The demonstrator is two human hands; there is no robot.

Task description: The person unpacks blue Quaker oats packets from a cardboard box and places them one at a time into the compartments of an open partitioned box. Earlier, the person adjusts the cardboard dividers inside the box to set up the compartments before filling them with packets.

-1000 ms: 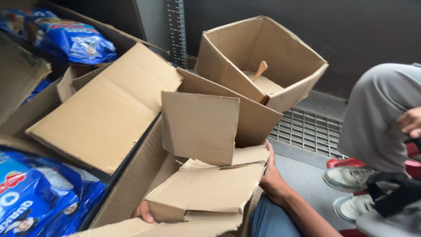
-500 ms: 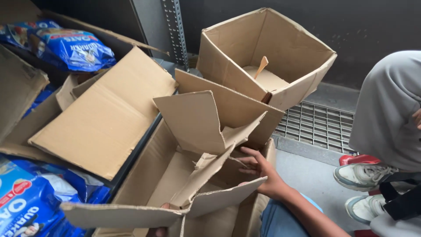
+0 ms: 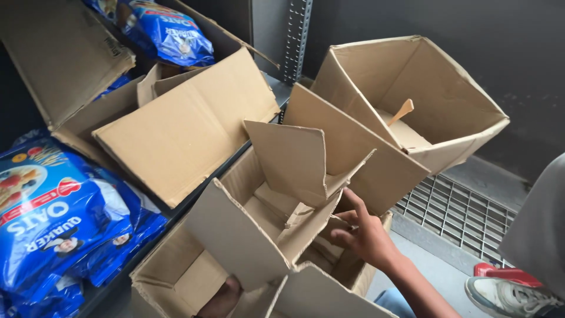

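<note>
Cardboard box: right hand grip open, fingers on inner flap; left hand beneath a flap, grip unclear.

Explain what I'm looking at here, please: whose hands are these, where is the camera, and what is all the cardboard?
There is no machine here. A person wears a camera on the head, so the single view looks down at their own bare hands. The right hand is open and reaches into the nearest cardboard box, fingers by its raised flaps. The left hand shows only partly at the bottom edge, low against the same box; what it grips cannot be made out. Behind stands an empty tilted box. To the left, blue food bags lie beside another open carton. At the right, a second person's grey clothing and shoe show above a metal floor grate.
</note>
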